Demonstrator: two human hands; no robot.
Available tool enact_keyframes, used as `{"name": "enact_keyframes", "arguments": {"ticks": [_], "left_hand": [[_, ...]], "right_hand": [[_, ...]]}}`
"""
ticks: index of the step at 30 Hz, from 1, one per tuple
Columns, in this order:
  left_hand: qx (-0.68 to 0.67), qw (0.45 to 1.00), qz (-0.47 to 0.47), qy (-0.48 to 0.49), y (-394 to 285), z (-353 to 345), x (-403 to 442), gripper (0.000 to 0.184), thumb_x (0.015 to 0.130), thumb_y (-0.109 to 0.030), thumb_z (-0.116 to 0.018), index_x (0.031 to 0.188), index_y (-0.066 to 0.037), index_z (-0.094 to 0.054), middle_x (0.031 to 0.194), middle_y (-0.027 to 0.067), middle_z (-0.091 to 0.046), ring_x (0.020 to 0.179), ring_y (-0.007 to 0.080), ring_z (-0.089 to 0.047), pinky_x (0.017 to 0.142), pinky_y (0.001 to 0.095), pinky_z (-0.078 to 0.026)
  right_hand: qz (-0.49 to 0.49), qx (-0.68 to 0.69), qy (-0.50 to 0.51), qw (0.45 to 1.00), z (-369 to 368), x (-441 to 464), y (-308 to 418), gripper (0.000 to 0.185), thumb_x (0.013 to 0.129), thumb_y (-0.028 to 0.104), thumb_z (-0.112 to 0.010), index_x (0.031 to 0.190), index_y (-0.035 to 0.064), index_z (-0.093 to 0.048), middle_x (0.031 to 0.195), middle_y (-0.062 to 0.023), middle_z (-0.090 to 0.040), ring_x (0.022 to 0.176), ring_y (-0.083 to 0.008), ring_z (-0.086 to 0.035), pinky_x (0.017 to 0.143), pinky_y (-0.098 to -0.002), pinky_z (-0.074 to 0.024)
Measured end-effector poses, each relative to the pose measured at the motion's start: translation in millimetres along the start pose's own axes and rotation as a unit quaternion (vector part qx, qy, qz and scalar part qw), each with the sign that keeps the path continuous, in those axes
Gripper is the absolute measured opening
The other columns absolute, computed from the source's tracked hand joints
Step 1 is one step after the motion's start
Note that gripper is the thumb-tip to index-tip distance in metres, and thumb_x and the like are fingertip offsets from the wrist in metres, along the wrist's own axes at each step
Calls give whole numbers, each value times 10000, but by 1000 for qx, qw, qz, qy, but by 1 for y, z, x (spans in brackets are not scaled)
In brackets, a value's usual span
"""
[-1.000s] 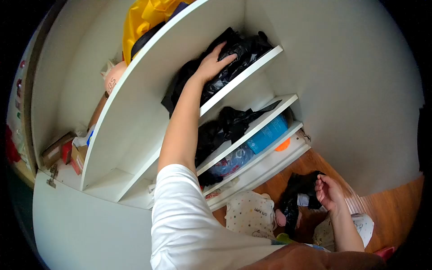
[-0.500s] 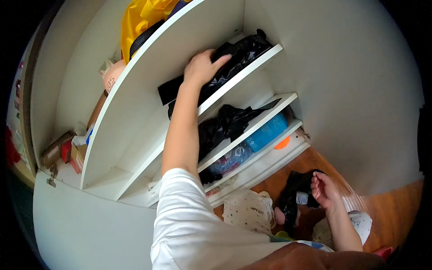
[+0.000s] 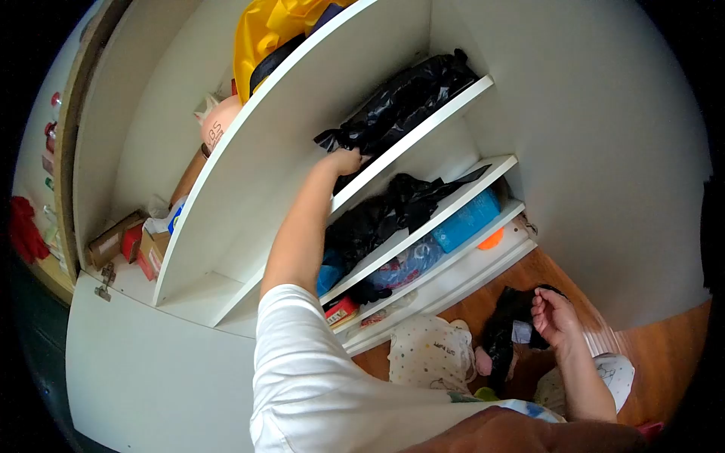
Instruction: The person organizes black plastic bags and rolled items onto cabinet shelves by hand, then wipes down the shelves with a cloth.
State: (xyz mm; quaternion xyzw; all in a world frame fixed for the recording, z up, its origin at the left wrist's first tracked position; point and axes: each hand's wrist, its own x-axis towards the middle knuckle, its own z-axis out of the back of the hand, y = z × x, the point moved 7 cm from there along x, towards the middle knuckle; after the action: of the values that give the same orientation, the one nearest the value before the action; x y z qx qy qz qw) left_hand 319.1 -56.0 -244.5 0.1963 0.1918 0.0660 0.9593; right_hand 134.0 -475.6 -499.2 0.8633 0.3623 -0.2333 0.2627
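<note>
On the upper shelf (image 3: pixel 453 98) lies a bundled, shiny black plastic bag (image 3: pixel 408 98). My left hand (image 3: pixel 347 161) is at its lower left end, with the fingers curled into the plastic and partly hidden. Low on the right, my right hand (image 3: pixel 555 317) has its fingers closed at the top edge of another black bag (image 3: pixel 500 332), which hangs over the wooden floor and shows a pale label. Beside that bag lies a white dotted cloth (image 3: pixel 429 351).
The shelf below holds more black plastic (image 3: pixel 393 211). Under it are a blue package (image 3: pixel 468 219), a clear bluish bag (image 3: pixel 411 260) and a red box (image 3: pixel 341 309). A yellow bag (image 3: pixel 272 30), a pink round object (image 3: pixel 220 121) and small boxes (image 3: pixel 130 240) stand left of the white divider.
My left hand has moved down and left from the top of the bundle to its end. The bundle looks more compact. My right hand has hardly moved, and the view has shifted slightly.
</note>
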Motion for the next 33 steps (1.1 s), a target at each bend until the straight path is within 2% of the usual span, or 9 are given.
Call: {"name": "enact_keyframes", "arguments": {"ticks": [7,9,12,14,15,18,22,27,33], "left_hand": [[-149,963,20,-223,-1,31,-37,712,713,-574,-592,1083,33,-560,1025,200,-605,951,361,-570,832,406,-448],[-257,953,39,-157,-21,55,-88,671,666,-487,-691,1034,62,-573,1011,231,-597,981,333,-561,859,389,-436],[-341,918,106,-174,-25,59,-107,876,610,-425,-747,1235,71,-386,1268,240,-417,1131,317,-458,938,359,-382],[-259,766,17,-588,-60,101,-168,902,603,-409,-758,1243,77,-347,1230,249,-445,1127,340,-453,935,380,-373],[-197,747,-25,-634,-70,104,-163,850,650,-393,-729,1271,26,-328,1214,231,-461,1149,353,-428,952,404,-349],[-180,885,-21,-428,-79,95,-102,688,750,-456,-609,1291,-93,-388,1295,152,-426,1196,307,-396,978,417,-322],[-297,880,4,-370,-65,79,-62,559,759,-471,-585,1146,-69,-553,1189,159,-527,1123,317,-473,966,437,-323],[-179,589,-144,-775,-119,82,-182,137,766,-125,-617,872,-39,-624,883,102,-606,823,242,-560,760,330,-424],[-485,717,-222,-448,-253,-67,-111,169,769,-137,-620,886,-15,-606,827,100,-620,750,196,-579,690,296,-450]], "right_hand": [[3,-15,-10,1000,8,5,-3,103,848,153,-535,842,55,-565,650,0,-558,504,-76,-476,412,-171,-380],[11,-13,-2,1000,6,3,2,105,850,155,-532,841,55,-564,652,1,-558,504,-75,-475,412,-172,-381],[33,-5,-7,999,5,-3,14,104,852,155,-530,835,57,-561,654,4,-553,506,-71,-474,411,-170,-381],[32,-4,19,999,5,-4,16,106,853,156,-533,836,55,-560,654,6,-549,510,-68,-476,413,-168,-388],[26,-6,15,1000,6,-4,13,106,853,156,-533,836,55,-560,654,6,-549,510,-68,-476,413,-168,-388],[24,-4,7,1000,4,-4,13,109,854,156,-531,839,52,-558,654,5,-548,513,-71,-480,409,-165,-392],[15,-30,-15,999,9,-3,15,119,862,173,-530,816,77,-584,640,24,-553,497,-44,-476,393,-151,-393],[50,-27,24,998,19,-1,31,141,881,187,-504,874,83,-600,645,34,-561,486,-32,-469,386,-149,-394],[147,-66,17,987,4,-26,62,137,877,142,-508,922,24,-560,706,23,-541,575,-35,-476,442,-139,-409]]}}
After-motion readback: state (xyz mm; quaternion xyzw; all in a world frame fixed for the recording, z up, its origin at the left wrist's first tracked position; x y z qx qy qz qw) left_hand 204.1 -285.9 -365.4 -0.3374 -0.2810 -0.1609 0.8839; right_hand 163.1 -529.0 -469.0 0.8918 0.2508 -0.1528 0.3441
